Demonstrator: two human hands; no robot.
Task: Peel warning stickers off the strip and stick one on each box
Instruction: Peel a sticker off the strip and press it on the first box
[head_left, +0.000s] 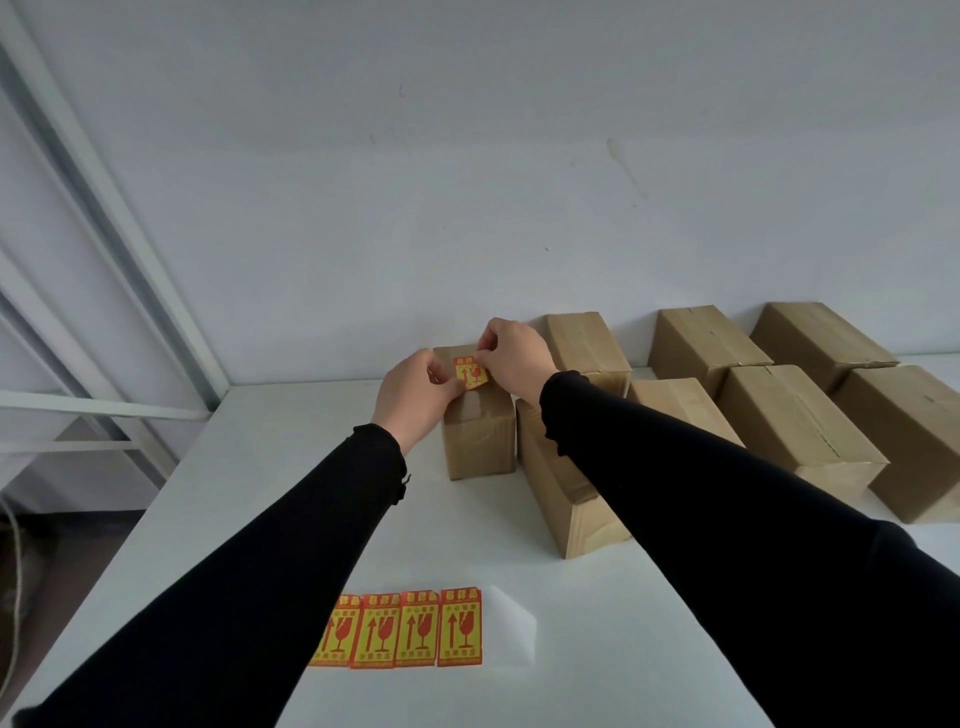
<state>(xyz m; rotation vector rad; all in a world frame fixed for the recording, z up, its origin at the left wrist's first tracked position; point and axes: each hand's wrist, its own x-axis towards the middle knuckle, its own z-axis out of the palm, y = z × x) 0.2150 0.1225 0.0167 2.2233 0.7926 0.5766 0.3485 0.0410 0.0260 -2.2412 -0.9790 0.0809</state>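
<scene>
A red and yellow warning sticker (469, 373) lies on top of the leftmost cardboard box (480, 441). My left hand (415, 400) pinches its lower left corner. My right hand (514, 356) pinches its upper right corner. Both hands rest over the box top. Near the table's front edge lies the sticker strip (410, 635) with several stickers on it; my left sleeve covers its left end. The strip's bare backing (511, 623) extends to the right of the stickers.
Several more plain cardboard boxes (800, 421) stand in two rows to the right, along the wall, on the white table (291, 467). One box (566, 499) sits under my right forearm. A metal frame (104, 218) rises at the left.
</scene>
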